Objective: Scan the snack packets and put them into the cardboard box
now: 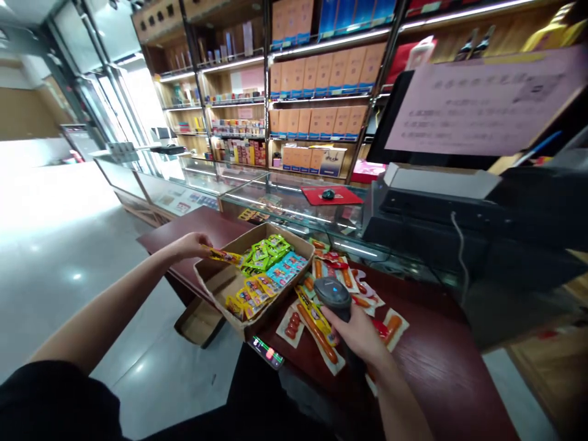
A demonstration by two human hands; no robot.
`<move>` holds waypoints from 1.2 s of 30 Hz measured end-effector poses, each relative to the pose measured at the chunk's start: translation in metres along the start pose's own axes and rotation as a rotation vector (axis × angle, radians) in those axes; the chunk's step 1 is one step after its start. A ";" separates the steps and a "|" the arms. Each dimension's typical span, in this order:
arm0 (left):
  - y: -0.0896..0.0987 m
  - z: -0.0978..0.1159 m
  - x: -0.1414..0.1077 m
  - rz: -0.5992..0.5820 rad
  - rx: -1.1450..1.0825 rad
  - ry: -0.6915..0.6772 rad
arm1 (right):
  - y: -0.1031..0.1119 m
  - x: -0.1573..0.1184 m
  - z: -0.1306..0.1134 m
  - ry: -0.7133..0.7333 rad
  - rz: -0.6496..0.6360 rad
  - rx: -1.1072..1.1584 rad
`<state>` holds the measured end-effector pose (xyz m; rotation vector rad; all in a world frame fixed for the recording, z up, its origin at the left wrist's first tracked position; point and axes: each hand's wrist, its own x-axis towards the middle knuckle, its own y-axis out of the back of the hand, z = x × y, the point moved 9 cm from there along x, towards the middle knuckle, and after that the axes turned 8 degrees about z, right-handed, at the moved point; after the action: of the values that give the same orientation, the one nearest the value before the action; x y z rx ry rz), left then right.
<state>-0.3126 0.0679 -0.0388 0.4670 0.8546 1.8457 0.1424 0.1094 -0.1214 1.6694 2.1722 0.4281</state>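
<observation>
My left hand is closed on the end of a yellow snack packet, held over the left side of a cardboard box. Inside the box lie green packets, light blue packets and yellow packets in groups. In my right hand is a black barcode scanner, its head pointing up and away from me. Around and under the scanner, packaged sausages are spread on the dark red table, with a long yellow packet among them.
A phone with a lit screen lies at the table's near edge. Behind stands a glass display counter with a red mat and mouse. A monitor covered by a pink sheet is at right. Another cardboard box sits lower left.
</observation>
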 end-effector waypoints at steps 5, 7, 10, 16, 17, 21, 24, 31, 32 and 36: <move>-0.007 -0.002 -0.017 0.173 0.441 -0.138 | -0.014 0.002 -0.005 0.035 -0.018 -0.015; -0.021 -0.004 -0.020 0.158 0.471 -0.137 | -0.017 0.002 -0.004 0.027 -0.023 -0.016; -0.039 -0.004 -0.021 0.095 0.494 -0.154 | -0.019 0.002 -0.004 0.021 -0.033 -0.015; -0.025 0.027 -0.021 0.155 0.529 -0.191 | -0.017 0.001 -0.005 0.000 -0.030 -0.034; -0.024 0.035 -0.021 0.160 0.511 -0.201 | -0.016 0.001 -0.005 -0.013 -0.025 -0.035; -0.052 0.075 -0.021 0.099 0.359 -0.288 | -0.004 -0.004 -0.006 -0.040 0.004 -0.006; -0.101 0.115 -0.024 -0.005 0.271 -0.394 | 0.012 -0.011 -0.001 -0.061 0.056 0.021; -0.224 0.218 -0.045 -0.238 0.174 -0.632 | 0.068 -0.041 0.028 -0.087 0.221 0.062; -0.239 0.231 -0.049 -0.261 0.177 -0.668 | 0.078 -0.047 0.034 -0.106 0.256 0.062; -0.291 0.274 -0.065 -0.344 0.205 -0.809 | 0.112 -0.071 0.055 -0.141 0.365 0.076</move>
<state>0.0772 0.1745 -0.0641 1.0337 0.5117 1.0997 0.2798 0.0701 -0.1123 2.0795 1.8065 0.3144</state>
